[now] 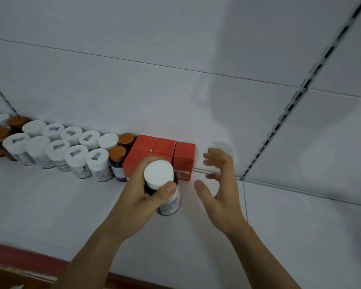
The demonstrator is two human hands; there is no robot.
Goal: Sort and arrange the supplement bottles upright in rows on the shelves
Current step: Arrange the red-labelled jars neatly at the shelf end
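The bottle (pixel 158 172) is dark, with a white cap and a pale label. It stands upright just in front of the red boxes (pixel 165 146) on the white shelf (pixel 71 205). The left hand (pixel 141 195) grips its neck, thumb curled under the cap. The right hand (pixel 219 184) hovers just beside it, fingers spread and blurred. Label print is unreadable, and whether the base touches the shelf is unclear. Capped bottles (pixel 71 147) line up in two rows to the left.
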